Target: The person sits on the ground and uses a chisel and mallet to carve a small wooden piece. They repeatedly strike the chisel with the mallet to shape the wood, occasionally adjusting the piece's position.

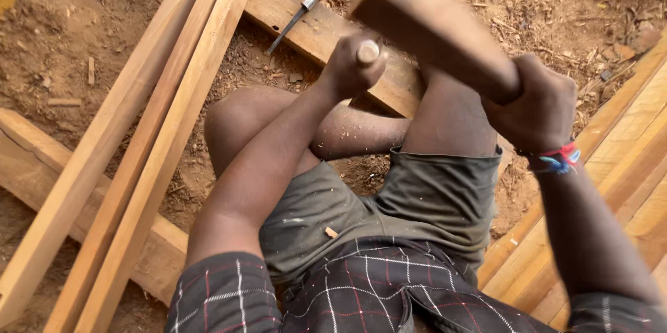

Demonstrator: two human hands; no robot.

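left hand [351, 65] clenched round chisel handle [368, 52], butt end up. right hand [535, 104] grasps wooden mallet [424, 17], long axis slanting far-left, head just beside handle butt. spare chisel [306, 3] lies on far plank [292, 24].

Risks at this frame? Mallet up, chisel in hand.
1. The left hand wraps the chisel handle close to its top; an off-centre blow from the blurred wooden mallet in the right hand may hit knuckles.
2. Bare knees sit beside the plank; a slip could cut.

Dark plaid short-sleeved shirt, olive-grey shorts (flecked with sawdust), red-and-blue woven wristband [560, 158] on right wrist.
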